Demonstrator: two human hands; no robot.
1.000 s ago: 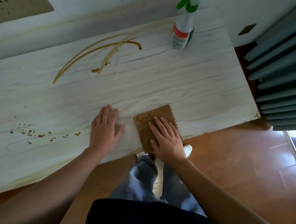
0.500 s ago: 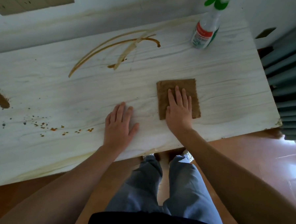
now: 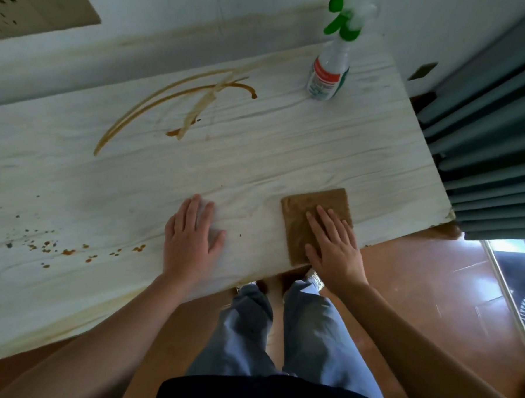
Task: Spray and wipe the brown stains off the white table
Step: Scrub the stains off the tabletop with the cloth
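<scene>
At the table's (image 3: 287, 157) near edge, the right hand (image 3: 334, 248) presses a brown cloth (image 3: 303, 213) flat; the left hand (image 3: 189, 237) rests spread on bare wood. The curved streaks (image 3: 156, 114) and the spatter (image 3: 67, 251) remain unwiped.

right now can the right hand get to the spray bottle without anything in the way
Probably yes. The right hand lies flat on the brown cloth at the near edge, and the spray bottle stands upright at the far edge. Only bare table lies between, though it looks a long stretch.

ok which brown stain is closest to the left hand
The scattered brown droplets near the front edge, just beside the left hand; the long curved brown streaks lie farther back.
</scene>
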